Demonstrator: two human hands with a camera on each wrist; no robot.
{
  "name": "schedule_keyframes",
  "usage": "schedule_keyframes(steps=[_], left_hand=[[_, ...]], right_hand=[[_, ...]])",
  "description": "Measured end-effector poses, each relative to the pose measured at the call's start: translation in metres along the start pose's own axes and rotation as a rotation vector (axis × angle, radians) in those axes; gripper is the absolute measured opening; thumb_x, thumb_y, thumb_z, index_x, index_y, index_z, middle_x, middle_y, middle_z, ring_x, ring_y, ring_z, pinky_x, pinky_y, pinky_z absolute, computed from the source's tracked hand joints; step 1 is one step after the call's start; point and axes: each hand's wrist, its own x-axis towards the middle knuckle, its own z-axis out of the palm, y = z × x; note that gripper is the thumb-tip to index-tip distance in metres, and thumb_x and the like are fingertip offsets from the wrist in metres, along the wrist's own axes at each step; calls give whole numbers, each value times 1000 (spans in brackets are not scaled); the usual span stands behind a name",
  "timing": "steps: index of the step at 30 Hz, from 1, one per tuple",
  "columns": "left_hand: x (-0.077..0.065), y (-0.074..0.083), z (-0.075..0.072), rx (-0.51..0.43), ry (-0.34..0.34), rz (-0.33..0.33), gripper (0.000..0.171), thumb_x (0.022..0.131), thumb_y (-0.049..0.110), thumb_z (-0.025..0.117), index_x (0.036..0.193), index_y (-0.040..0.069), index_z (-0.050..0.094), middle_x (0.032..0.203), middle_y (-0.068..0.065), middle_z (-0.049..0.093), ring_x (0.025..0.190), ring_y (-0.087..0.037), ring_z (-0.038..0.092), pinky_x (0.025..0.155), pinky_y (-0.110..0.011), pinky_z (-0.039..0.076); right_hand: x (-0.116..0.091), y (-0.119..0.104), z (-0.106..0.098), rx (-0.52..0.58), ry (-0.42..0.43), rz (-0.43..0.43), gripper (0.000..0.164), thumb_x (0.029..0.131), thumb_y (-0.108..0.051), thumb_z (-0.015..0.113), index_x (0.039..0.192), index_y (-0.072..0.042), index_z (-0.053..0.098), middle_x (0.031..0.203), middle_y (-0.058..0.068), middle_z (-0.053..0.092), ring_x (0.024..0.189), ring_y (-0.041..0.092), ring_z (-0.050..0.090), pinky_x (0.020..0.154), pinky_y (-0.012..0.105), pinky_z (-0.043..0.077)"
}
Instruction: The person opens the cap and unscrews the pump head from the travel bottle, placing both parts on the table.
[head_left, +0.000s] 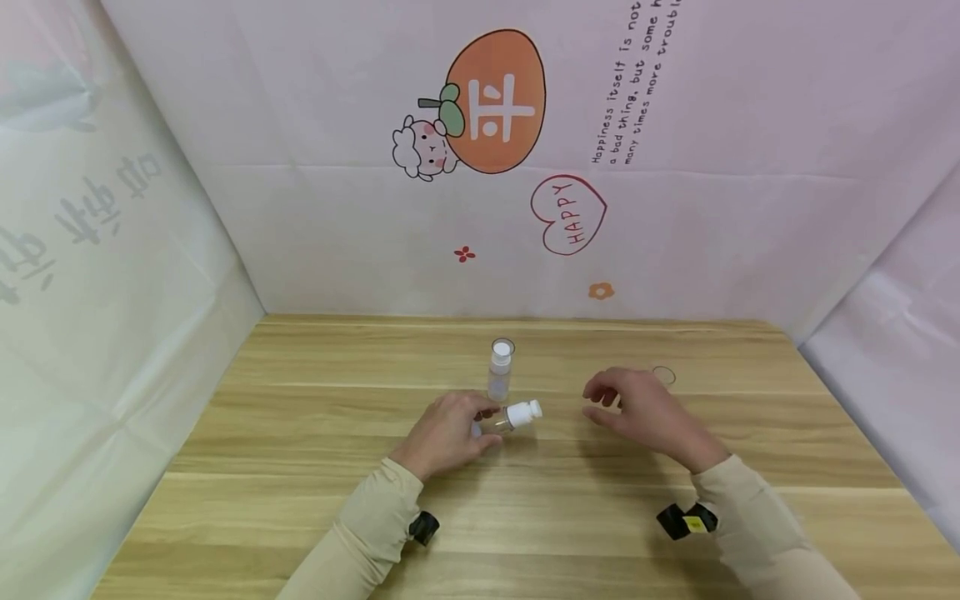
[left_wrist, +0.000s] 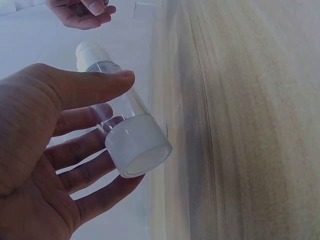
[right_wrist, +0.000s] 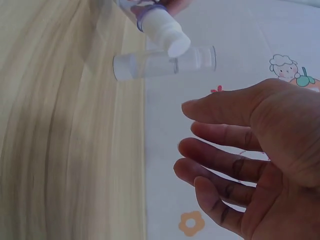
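Beige sleeves (head_left: pixel 367 525): these were nearest to me, one on each forearm, over the wood-grain table (head_left: pixel 300 467).
Left hand (head_left: pixel 450 429): I had it clamped on the held bottle (head_left: pixel 517 414), thumb on one side, fingers on the other.
Held bottle: clear body, white top and base; it was located between my hands, in contact with the left only.
Long axis: it ran left to right at a tilt, base lower, white top raised and directed toward my right hand.
Right hand (head_left: pixel 641 410): I held nothing in it; fingers were loosely bent, thumb apart, a gap separating it from the white top.
Clear round piece (head_left: pixel 664 376): it stood just beyond my right hand, partly hidden.
Standing bottle (head_left: pixel 499 375): it was upright beyond the held bottle.
Printed sheet (head_left: pixel 337 242): it was farthest, behind the table.
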Motion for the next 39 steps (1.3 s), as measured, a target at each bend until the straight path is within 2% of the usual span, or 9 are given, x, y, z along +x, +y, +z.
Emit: schedule_keyframes(steps=[4,11,17,25,29,36,39], left_hand=[[0,1,-1,-1,3,1,35,83,19,86,112,3,75,106,-7,74,86,-18,67,71,-28,54],[0,1,-1,3,11,9,34,83,19,87,111,3,76,104,-7,74,85,-17,67,71,-27,54],[1,3,-1,12,20,7,34,82,20,87,110,4,76,104,-6,74,83,-15,66,69,-27,53],[1,5,-1,21,33,14,34,83,20,87,111,5,76,104,-5,73,86,-17,68,71,-30,54],[0,6,-2,34,43,40,35,82,21,87,112,6,76,105,-5,73,87,-17,68,73,-31,55],[0,6,-1,60,65,79,34,82,22,87,110,6,75,103,-4,73,86,-16,67,73,-31,55],[0,6,-1,83,80,94,34,81,23,88,109,8,76,101,-3,73,86,-15,67,73,-32,55]], right_hand=[[1,-3,6,38,-25,-16,14,89,-14,80,100,-9,73,91,-4,69,83,16,63,69,32,53],[5,-12,16,117,-57,-29,26,88,-14,81,110,-7,70,95,-2,68,85,17,65,73,41,57],[8,-19,21,162,-80,-60,34,88,-17,81,116,-5,66,96,1,69,84,14,64,72,40,57],[14,-23,29,247,-125,-75,38,89,-20,81,119,-4,65,101,8,69,85,16,66,72,40,59],[17,-25,34,267,-127,-84,37,87,-16,82,118,-5,65,101,6,69,84,16,66,71,38,60],[21,-31,38,308,-148,-83,35,88,-14,82,117,-5,65,96,6,69,82,16,65,68,26,57],[23,-33,39,312,-156,-79,33,88,-15,81,116,-7,65,95,2,69,81,14,65,68,25,57]])
